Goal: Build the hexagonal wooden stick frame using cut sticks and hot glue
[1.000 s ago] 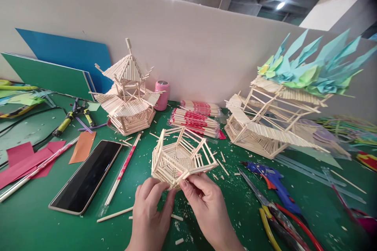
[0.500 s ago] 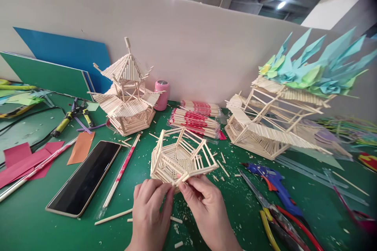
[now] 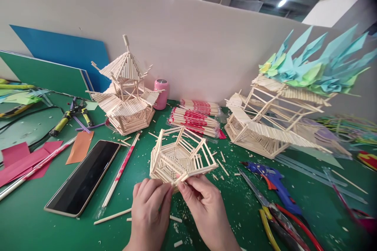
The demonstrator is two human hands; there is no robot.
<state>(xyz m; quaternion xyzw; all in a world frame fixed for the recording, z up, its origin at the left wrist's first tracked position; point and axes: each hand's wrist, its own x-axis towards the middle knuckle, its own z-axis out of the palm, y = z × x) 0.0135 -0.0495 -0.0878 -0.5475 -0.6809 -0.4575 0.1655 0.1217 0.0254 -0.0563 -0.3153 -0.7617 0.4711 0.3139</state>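
Note:
In the head view, an open frame of pale wooden sticks point(image 3: 176, 153) sits on the green table in front of me, with a many-sided base and a raised rim. My left hand point(image 3: 150, 204) is closed at its near edge, thumb and forefinger pinched together; what is between them is too small to make out. Just beside it, my right hand point(image 3: 204, 200) pinches the near corner of the rim. Fingertips of both hands almost meet there and hide part of that corner. Loose stick pieces point(image 3: 112, 216) lie around my hands.
Behind stand a stick pagoda point(image 3: 129, 104) and a larger stick building point(image 3: 265, 125) with paper leaves. Packs of sticks point(image 3: 194, 119) lie between them. A blue glue gun point(image 3: 272, 182) and pliers point(image 3: 279, 219) are at right, a phone point(image 3: 84, 178) at left.
Both hands keep the same pinching pose at the near edge of the stick frame. The whole view has shifted very slightly; nothing has been taken up or let go.

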